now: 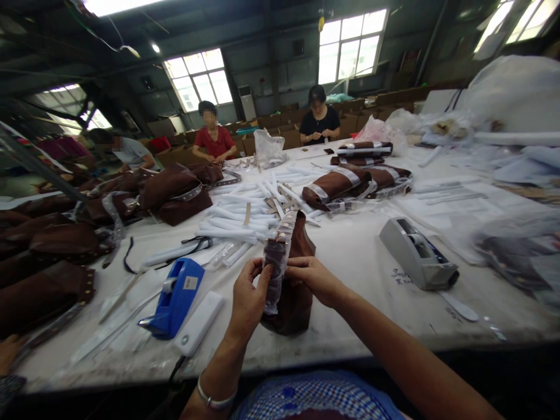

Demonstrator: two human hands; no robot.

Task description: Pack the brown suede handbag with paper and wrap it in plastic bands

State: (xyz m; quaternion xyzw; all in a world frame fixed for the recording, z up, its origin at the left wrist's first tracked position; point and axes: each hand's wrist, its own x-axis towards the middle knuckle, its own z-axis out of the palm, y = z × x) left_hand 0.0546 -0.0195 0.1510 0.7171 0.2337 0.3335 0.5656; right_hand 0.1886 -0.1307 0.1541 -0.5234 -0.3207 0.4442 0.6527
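A brown leather bag [297, 309] stands on the table right in front of me. Clear plastic film covers its strap [276, 262], which rises along the bag's near side. My left hand [248, 294] grips the strap from the left, thumb across its front. From the right, my right hand [318, 280] is closed at the strap's edge, against the bag; its fingertips are partly hidden. To the left of my hands are a blue tape dispenser [177, 297] and a white oblong device [201, 324] with a cord.
Brown bags [175, 192] are heaped on the left, and wrapped ones [336, 184] lie farther back. White foam rolls [236, 219] cover the middle. A grey tape dispenser [417, 254] stands right. Several people sit across the table; another person's hand [9, 353] shows far left.
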